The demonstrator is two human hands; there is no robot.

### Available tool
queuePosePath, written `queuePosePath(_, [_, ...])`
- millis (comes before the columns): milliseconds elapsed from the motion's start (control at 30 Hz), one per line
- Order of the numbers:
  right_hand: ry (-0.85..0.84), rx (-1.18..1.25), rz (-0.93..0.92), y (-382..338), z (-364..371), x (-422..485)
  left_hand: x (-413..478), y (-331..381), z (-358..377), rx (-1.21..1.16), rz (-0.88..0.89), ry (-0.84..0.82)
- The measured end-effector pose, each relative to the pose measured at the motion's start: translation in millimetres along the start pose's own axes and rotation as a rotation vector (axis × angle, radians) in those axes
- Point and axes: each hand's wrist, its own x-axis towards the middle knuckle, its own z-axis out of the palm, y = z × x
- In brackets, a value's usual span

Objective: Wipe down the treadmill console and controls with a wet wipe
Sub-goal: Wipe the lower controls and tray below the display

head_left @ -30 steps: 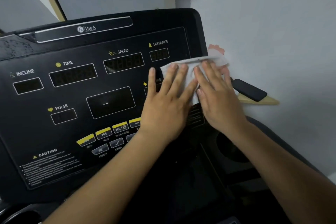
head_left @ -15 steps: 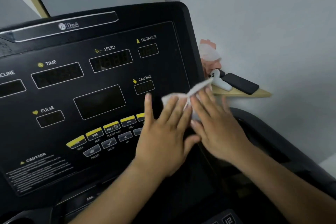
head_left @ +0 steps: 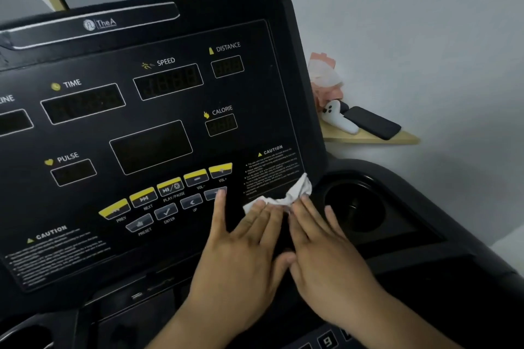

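Reaching forward side by side, my left hand (head_left: 243,258) and right hand (head_left: 326,261) lie flat, fingers spread and extended, neither clenched. Their fingertips pin the crumpled wipe (head_left: 286,195) against the console (head_left: 158,122), on its lower right corner just below the caution label (head_left: 272,170), beside the cupholder (head_left: 354,207).

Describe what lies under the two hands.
A crumpled white wipe shows beneath the fingertips of the left hand and right hand, on the black console. How far it extends beneath them is hidden.
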Motion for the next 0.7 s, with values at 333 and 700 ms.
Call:
queuePosePath(333, [0.029, -0.071, -0.322, -36, -10, 20, -73, -36, 5, -0.025, -0.235, 0.058])
queuePosePath(700, [0.032, 0.009, -0.505, -160, 5, 26, -157, -64, 6, 0.031, -0.629, 0.138])
